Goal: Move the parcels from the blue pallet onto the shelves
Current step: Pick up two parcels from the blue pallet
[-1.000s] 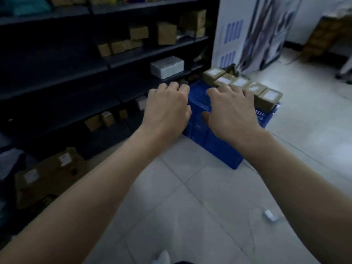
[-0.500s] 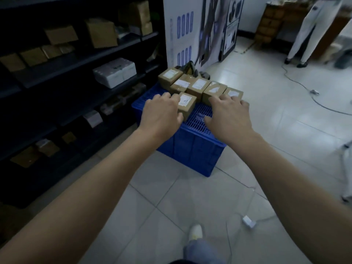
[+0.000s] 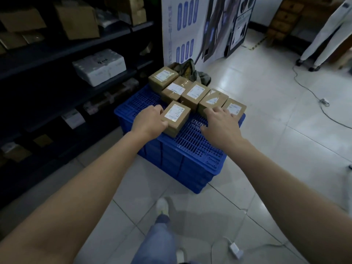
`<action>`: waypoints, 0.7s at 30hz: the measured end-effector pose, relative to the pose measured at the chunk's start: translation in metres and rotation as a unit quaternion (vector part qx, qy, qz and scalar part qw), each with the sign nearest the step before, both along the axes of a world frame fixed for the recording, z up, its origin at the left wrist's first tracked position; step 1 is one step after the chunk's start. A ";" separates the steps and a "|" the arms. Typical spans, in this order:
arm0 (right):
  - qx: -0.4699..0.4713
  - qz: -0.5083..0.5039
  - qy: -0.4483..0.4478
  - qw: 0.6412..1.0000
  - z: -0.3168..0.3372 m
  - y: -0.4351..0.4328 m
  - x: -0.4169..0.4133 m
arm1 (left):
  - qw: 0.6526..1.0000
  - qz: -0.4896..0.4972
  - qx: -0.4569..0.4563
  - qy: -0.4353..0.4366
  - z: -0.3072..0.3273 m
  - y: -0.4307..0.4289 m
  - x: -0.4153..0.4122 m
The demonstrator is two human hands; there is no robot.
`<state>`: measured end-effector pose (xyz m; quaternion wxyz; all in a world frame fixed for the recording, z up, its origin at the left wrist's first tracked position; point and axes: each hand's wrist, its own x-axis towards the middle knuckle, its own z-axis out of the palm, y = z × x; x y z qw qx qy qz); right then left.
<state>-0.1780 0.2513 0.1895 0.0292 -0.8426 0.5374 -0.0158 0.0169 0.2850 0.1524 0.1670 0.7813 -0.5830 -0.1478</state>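
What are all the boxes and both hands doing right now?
Front parcel: on blue pallet, closed, label up.
Five rear parcels: side by side on pallet.
Left hand: touching front parcel's left side, grip unclear.
Right hand: open, fingers spread over pallet.
White box: on shelf.

Looked like a stockroom: dark shelves (image 3: 106,38) stacked with cartons, labelled parcels (image 3: 194,93) on blue pallet (image 3: 192,143), tiled floor (image 3: 266,103).

Six brown parcels (image 3: 177,115) lie on one blue pallet (image 3: 192,141): one just beside the left grip (image 3: 150,121), two under the fingertips of the right grip (image 3: 221,123), three beyond both grips. One white parcel (image 3: 99,66) is on the shelves (image 3: 57,54) (the brown boxes (image 3: 78,20) there are too dark for counting).
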 end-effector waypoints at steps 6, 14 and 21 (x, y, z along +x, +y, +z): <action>0.024 -0.010 -0.006 1.000 -0.036 -0.097 0.026 | 0.997 0.002 0.057 0.057 -0.046 -0.111 0.035; 0.143 -0.031 -0.039 0.989 -0.102 -0.205 0.066 | 0.967 0.024 0.176 0.181 -0.123 -0.219 0.078; 0.283 -0.066 -0.069 0.954 -0.184 -0.268 0.080 | 0.930 0.056 0.237 0.276 -0.206 -0.277 0.102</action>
